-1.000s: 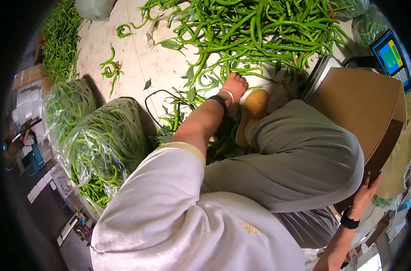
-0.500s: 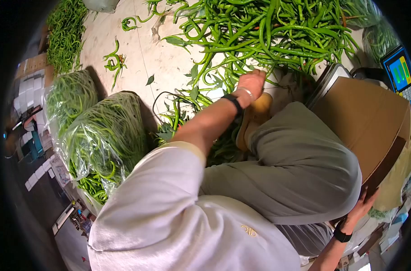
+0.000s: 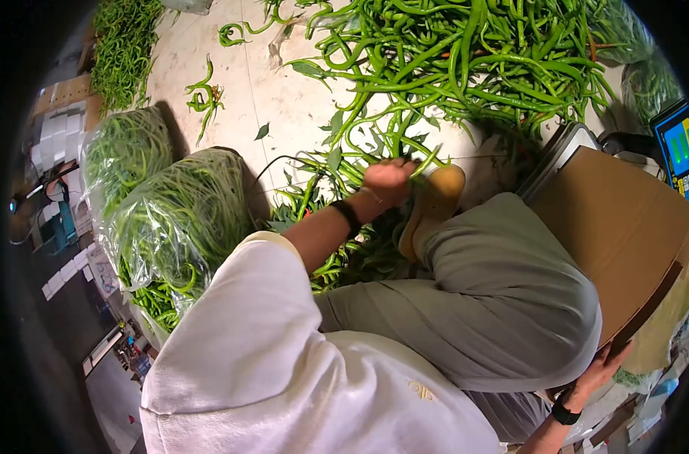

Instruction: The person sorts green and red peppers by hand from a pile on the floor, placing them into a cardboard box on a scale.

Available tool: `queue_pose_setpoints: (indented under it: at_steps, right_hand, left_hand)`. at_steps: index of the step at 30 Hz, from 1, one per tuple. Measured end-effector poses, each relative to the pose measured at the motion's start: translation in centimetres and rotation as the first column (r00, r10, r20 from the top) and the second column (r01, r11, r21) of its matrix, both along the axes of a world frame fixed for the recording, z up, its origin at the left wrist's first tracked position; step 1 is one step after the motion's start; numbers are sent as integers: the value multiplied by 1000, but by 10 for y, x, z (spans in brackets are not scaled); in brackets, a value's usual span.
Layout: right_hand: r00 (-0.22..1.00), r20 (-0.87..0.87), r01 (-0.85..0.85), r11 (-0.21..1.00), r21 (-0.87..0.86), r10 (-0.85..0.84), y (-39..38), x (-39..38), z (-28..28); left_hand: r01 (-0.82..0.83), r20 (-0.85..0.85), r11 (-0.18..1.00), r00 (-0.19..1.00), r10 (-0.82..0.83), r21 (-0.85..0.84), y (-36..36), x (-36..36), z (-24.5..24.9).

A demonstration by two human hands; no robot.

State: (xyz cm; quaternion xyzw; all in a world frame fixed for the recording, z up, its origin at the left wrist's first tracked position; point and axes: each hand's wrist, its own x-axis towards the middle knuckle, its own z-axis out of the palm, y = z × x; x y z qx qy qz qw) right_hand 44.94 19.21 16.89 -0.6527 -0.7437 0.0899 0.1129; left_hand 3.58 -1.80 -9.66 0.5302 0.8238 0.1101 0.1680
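My left hand (image 3: pixel 390 180), slightly blurred, is closed on a slim green pepper (image 3: pixel 426 162) beside the tan shoe (image 3: pixel 440 189). Loose peppers and leaves lie on the floor around this hand. Beyond it spreads a large heap of long green peppers (image 3: pixel 465 64). At the lower right, my right hand (image 3: pixel 600 372) has its fingers apart by the lower edge of a brown cardboard box (image 3: pixel 609 234), next to the bent knee; part of the hand is hidden.
Clear bags of green peppers (image 3: pixel 178 216) stand at the left, with another pepper pile (image 3: pixel 121 53) behind. A scale display (image 3: pixel 681 147) is at the right edge. More bagged peppers (image 3: pixel 651 87) lie at the upper right.
My left hand has drawn back down and left from the heap's edge, with a pepper now showing at its fingers. The view has shifted slightly; my right hand stays by the box.
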Motion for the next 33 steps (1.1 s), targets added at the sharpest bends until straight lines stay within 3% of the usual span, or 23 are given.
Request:
queue_pose_setpoints:
  at_steps: [1, 2, 3, 4, 6, 7, 9, 11, 13, 16, 20, 22, 23, 24, 25, 26, 28, 29, 31, 32, 33]
  right_hand:
    - [1000, -10, 18, 1000, -15, -19, 0, 0, 1]
    - [1000, -8, 19, 1000, -13, -19, 1, 4, 2]
    - [997, 77, -20, 999, 28, 18, 3, 11, -1]
    - [986, 159, -60, 996, 68, 48, 5, 16, -3]
    - [983, 172, -79, 993, 85, 63, 4, 20, -4]
    - [988, 145, -71, 994, 77, 60, 4, 18, -4]
    - [991, 118, -67, 995, 70, 58, 3, 19, -5]
    - [991, 120, -74, 995, 59, 67, 8, 27, -8]
    - [988, 139, -78, 994, 73, 67, 8, 24, -7]
    - [989, 131, -84, 991, 108, 69, 4, 15, -8]
    - [985, 160, -83, 992, 99, 67, 4, 18, -7]
    - [988, 146, -66, 995, 79, 54, 5, 18, -5]
    - [990, 135, -54, 997, 60, 46, 5, 18, -4]
    - [990, 130, -57, 997, 49, 50, 4, 18, -4]
    - [996, 84, -23, 999, 32, 20, 5, 19, -5]
    - [999, 39, 10, 1000, 14, -10, 7, 20, -6]
    - [995, 91, -38, 999, 14, 36, 11, 29, -7]
    - [995, 90, -37, 999, 32, 34, 11, 32, -8]
    - [993, 114, -33, 998, 59, 26, 7, 28, -8]
    - [993, 112, -41, 998, 54, 35, 7, 26, -9]
    - [995, 96, -39, 998, 38, 35, 8, 26, -9]
  left_hand:
    - [10, -13, 1000, 1000, -10, -9, -14, 0, 10]
    - [38, -24, 986, 999, -42, -164, -36, 3, -5]
    - [64, -30, 947, 997, -77, -313, -56, 7, -21]
    - [66, -32, 949, 996, -80, -308, -64, 2, -11]
    - [219, 277, 862, 956, -97, -456, -75, -4, 7]
    - [190, 262, 871, 962, -74, -452, -67, -10, 12]
    - [-70, 288, 961, 946, 149, -267, -31, -21, 34]
    - [-148, 164, 975, 971, 175, -165, 9, -27, 47]
    - [-121, 40, 992, 992, 119, 45, 39, -28, 18]
    - [24, -213, 994, 976, -46, -104, 66, -22, -20]
    - [7, -159, 991, 987, -28, -133, 59, -23, -25]
    - [-96, 187, 995, 978, 91, 20, 43, -34, 7]
    - [-151, 255, 988, 954, 154, -31, 31, -41, 17]
    - [-284, 475, 959, 842, 258, -16, 12, -49, 16]
    - [-384, 748, 891, 511, 424, -242, -11, -62, 19]
    - [-373, 841, 797, 74, 536, -475, -33, -75, 26]
    - [-353, 880, 809, -119, 459, -470, -56, -97, 60]
    - [-407, 917, 822, -160, 365, -398, -69, -115, 46]
    - [-690, 939, 648, -145, 311, -321, -68, -138, 35]
    - [-803, 945, 536, -99, 311, -261, -61, -147, 29]
    - [-829, 893, 532, 96, 440, -173, -47, -154, 22]
